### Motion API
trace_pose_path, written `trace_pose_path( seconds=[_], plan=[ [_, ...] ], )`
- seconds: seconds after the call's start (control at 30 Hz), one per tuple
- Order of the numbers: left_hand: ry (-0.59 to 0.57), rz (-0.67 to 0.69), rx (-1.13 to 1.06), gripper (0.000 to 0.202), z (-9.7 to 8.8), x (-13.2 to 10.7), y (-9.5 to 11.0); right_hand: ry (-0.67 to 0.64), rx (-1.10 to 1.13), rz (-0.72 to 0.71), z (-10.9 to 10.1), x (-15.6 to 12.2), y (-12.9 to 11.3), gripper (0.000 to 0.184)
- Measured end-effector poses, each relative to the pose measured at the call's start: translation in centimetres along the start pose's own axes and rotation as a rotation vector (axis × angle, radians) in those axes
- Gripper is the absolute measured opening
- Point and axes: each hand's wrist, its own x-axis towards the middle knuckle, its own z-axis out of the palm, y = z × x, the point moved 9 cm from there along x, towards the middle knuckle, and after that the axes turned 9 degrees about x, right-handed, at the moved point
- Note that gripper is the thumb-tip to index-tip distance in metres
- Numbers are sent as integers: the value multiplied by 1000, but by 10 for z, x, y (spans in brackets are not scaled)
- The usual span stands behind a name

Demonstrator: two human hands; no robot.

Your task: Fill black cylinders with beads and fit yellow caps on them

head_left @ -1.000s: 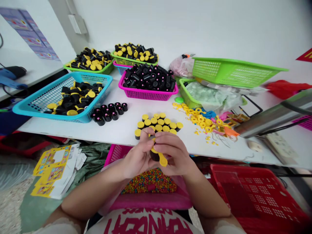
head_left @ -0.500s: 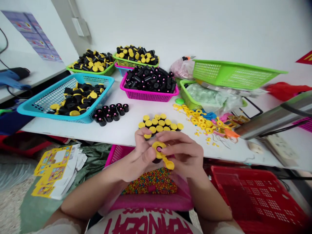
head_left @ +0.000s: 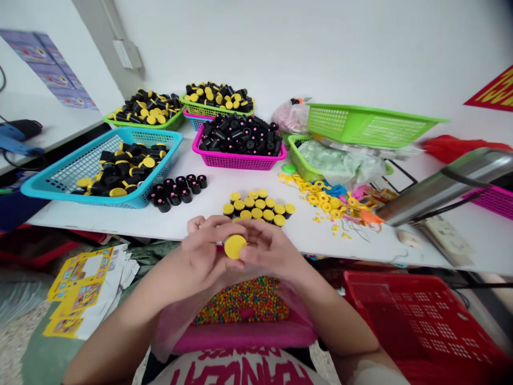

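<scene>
Both my hands meet in front of the table edge, above the bead tub. Between them is a small black container with a yellow lid [head_left: 235, 246], its lid turned towards me; fingers hide most of its body. My left hand [head_left: 202, 250] is closed round its left side. My right hand [head_left: 267, 247] grips it from the right, the thumb at the lid's edge. Just beyond stand several yellow-lidded black containers [head_left: 256, 203] in a tight group. Below my hands, a pink tub [head_left: 244, 340] lined with clear plastic holds many coloured beads [head_left: 244, 302].
Black pieces with pink dots [head_left: 176, 191] stand beside a blue basket [head_left: 40, 184]. Behind are a magenta basket [head_left: 240, 162] and green baskets [head_left: 371, 125]. Loose yellow parts [head_left: 326, 198] lie at right, near a metal pole [head_left: 433, 187]. A red crate [head_left: 420, 315] stands below.
My hands have moved left and turned the piece: its pink-dotted end and the yellow ring with a spoon-like tab faced me before, now the yellow lid does. The view has shifted slightly.
</scene>
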Motion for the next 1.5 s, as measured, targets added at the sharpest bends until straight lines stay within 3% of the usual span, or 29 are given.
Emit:
trace_pose_path(
  seconds=[0.07,0.1,0.17,0.23,0.3,0.37,0.43,0.53,0.67,0.8,0.87,0.97,1.1,1.2,1.27,1.4,1.5],
  plan=[
    [47,-127,1,32,6,-12,-26,89,-198,-126,-28,4,-24,68],
    [54,-213,-22,38,11,-20,-42,179,-338,-208,-50,5,-41,67],
    [-11,-431,-114,49,31,-36,-77,451,-730,-339,-105,5,-74,48],
    [-158,-648,-210,56,58,-53,-104,592,-1189,-253,-158,12,-88,33],
    [-270,-767,-282,58,79,-62,-116,587,-1607,-18,-208,25,-82,37],
    [-315,-781,-345,58,93,-59,-117,542,-1691,87,-245,33,-74,41],
    [-314,-771,-389,59,103,-52,-116,493,-1731,156,-266,37,-65,40],
    [-296,-736,-384,65,112,-41,-115,414,-1804,228,-276,39,-55,35],
    [-280,-665,-262,77,99,-31,-119,348,-1877,248,-273,41,-54,24],
    [-172,-904,339,55,47,-37,-154,351,-1901,162,-264,38,-61,28],
    [-170,-942,567,47,32,-35,-165,420,-1904,80,-258,34,-69,33],
    [-240,-905,651,38,34,-32,-180,537,-1832,-175,-231,27,-87,33],
    [-254,-924,628,30,32,-29,-188,551,-1576,-505,-173,11,-112,25],
    [-221,-881,447,29,23,-14,-168,634,-1195,-587,-137,-6,-129,19],
    [-180,-775,167,27,21,3,-136,654,-816,-557,-117,-13,-127,21],
    [-131,-548,-583,32,26,30,-55,511,-215,-298,-63,-6,-84,20],
    [-123,-537,-871,33,35,30,-21,447,43,-74,-31,-5,-46,27]
  ],
)
